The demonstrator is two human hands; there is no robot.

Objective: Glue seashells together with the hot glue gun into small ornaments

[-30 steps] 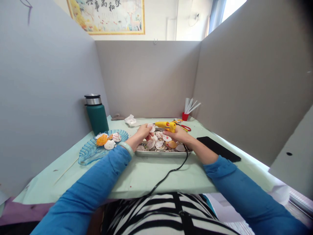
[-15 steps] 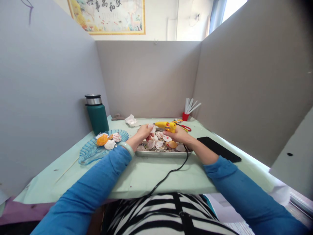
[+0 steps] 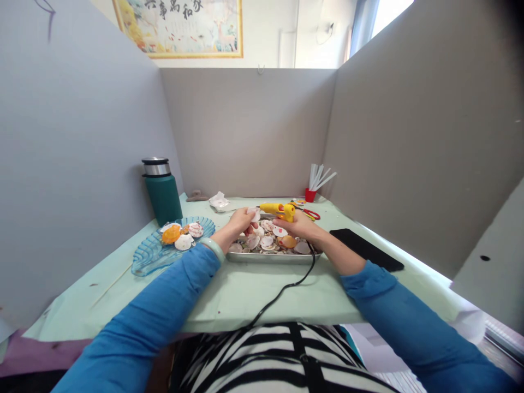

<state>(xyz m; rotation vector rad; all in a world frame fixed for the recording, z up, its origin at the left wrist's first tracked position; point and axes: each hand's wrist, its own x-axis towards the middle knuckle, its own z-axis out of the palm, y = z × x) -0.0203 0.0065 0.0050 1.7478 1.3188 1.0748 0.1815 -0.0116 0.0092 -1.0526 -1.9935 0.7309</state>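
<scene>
Between its fingertips, my left hand (image 3: 240, 224) pinches a pale seashell (image 3: 254, 214). My right hand (image 3: 302, 227) is wrapped round the grip of a yellow glue gun (image 3: 275, 209), whose nozzle points left at the shell. Whether the tip touches it I cannot tell. Both hands are over a metal tray (image 3: 266, 258) heaped with white, pinkish and orange shells (image 3: 267, 240). From the gun a black cord (image 3: 282, 291) runs over the tray's front edge and down toward my lap. Left of my left hand, a blue scalloped plate (image 3: 145, 256) carries several orange and white shells (image 3: 180, 236).
A green bottle (image 3: 162, 196) stands behind the plate. Red-handled scissors (image 3: 311, 214) lie behind my right hand, near a red cup (image 3: 310, 195) of white sticks. A black flat slab (image 3: 366, 250) lies at right, a thin stick (image 3: 112, 285) at left. Grey partitions (image 3: 249, 131) enclose the table.
Almost nothing differs. The pale shell in my left hand appears very slightly turned at the nozzle; the glue gun and both arms hold their place.
</scene>
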